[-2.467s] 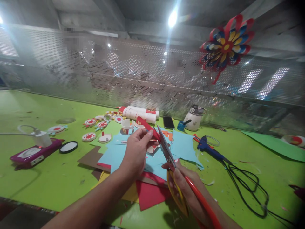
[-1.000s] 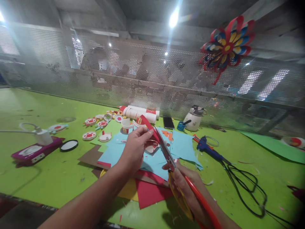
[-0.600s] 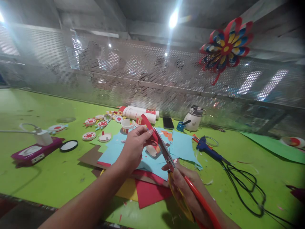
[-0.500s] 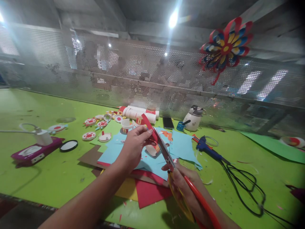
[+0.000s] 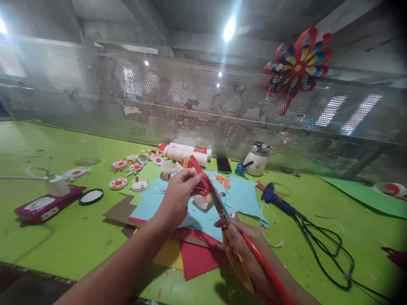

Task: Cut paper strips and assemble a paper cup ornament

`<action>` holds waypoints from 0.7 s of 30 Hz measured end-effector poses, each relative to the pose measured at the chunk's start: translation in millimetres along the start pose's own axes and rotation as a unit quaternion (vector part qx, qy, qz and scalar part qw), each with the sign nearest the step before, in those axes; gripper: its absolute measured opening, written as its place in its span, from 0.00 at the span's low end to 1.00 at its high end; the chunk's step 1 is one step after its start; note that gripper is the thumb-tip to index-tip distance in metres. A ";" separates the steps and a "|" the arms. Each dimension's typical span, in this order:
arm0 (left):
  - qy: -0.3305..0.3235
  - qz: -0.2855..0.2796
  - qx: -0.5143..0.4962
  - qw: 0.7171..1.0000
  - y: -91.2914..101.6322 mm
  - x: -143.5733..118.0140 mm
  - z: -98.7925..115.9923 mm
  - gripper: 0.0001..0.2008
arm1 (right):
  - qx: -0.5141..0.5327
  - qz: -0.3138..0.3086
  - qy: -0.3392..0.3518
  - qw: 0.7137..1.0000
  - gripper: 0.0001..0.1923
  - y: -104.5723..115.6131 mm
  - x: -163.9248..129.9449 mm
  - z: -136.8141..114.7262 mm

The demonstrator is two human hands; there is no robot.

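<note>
My left hand (image 5: 177, 200) pinches a strip of red paper (image 5: 199, 173) above a pile of coloured sheets. My right hand (image 5: 251, 250) grips scissors (image 5: 219, 203) by their red and yellow handles. The scissors' metal blades point up and away, meeting the red strip just right of my left fingers. Under both hands lie light blue sheets (image 5: 244, 195), a red sheet (image 5: 195, 259), a yellow one and a brown one on the green table (image 5: 57, 237).
A blue glue gun (image 5: 278, 199) with a black cable (image 5: 330, 250) lies to the right. A white jug (image 5: 258, 158), a phone (image 5: 224, 164), stacked paper cups (image 5: 187, 152) and cut cup pieces (image 5: 119, 183) stand behind. A purple device (image 5: 44, 205) lies left. A paper flower (image 5: 297, 63) hangs on the mesh screen.
The scissors have cut further along the red strip, and the strip has shifted slightly in my left fingers. Both hands stay in nearly the same place.
</note>
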State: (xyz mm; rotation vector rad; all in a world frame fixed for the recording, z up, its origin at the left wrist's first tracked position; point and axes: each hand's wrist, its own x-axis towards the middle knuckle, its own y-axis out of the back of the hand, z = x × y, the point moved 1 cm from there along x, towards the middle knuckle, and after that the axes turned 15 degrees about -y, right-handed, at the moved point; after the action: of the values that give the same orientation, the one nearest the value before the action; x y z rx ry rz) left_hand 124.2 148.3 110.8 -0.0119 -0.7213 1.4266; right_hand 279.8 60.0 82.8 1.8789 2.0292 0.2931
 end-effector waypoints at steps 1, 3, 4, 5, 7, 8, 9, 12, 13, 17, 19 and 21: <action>0.000 -0.005 0.001 1.000 -0.2 -0.1 0.1 0.08 | -0.005 0.003 0.001 1.000 0.30 0.5 0.1 0.0; -0.002 -0.015 0.004 1.000 -0.8 -0.5 0.3 0.09 | -0.008 0.007 0.003 1.000 0.30 1.4 -0.4 -0.4; -0.003 -0.018 0.005 1.000 -1.2 -0.6 0.4 0.09 | -0.006 0.006 0.000 1.000 0.30 1.8 -0.7 -0.5; -0.005 -0.020 0.005 1.000 -1.6 -0.7 0.4 0.09 | -0.002 0.004 -0.003 1.000 0.30 2.1 -1.0 -0.6; -0.006 -0.019 0.004 1.000 -2.2 -0.5 0.1 0.09 | 0.001 -0.001 -0.005 1.000 0.29 2.5 -1.3 -0.4; -0.005 -0.018 0.005 1.000 -2.4 -0.3 -0.1 0.09 | 0.000 -0.003 -0.008 1.000 0.29 2.6 -1.3 -0.3; -0.004 -0.017 0.006 1.000 -2.4 -0.1 -0.5 0.09 | -0.002 -0.004 -0.010 1.000 0.30 2.7 -1.2 -0.2; -0.002 -0.016 0.010 1.000 -2.0 0.3 -2.2 0.10 | -0.005 -0.004 -0.017 1.000 0.31 2.8 -1.2 -0.8; -0.002 -0.016 0.011 1.000 -1.7 0.3 -2.8 0.10 | -0.006 -0.003 -0.018 1.000 0.31 2.7 -1.3 -1.2; 0.000 -0.017 0.012 1.000 -1.2 -0.4 -3.9 0.10 | 0.001 -0.004 -0.028 1.000 0.30 1.8 -2.3 -2.6; 0.002 -0.016 0.018 1.000 -1.3 -0.8 -3.5 0.11 | 0.007 -0.002 -0.028 1.000 0.30 1.3 -2.3 -2.8; 0.002 -0.016 0.023 1.000 -1.5 -1.3 -2.5 0.11 | 0.006 0.004 -0.020 1.000 0.29 1.1 -1.7 -2.5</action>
State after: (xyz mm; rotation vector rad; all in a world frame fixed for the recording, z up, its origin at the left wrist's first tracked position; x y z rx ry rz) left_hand 126.8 147.9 108.9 0.0328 -0.6834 1.4110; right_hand 279.9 58.6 85.8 1.8853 2.0021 0.2453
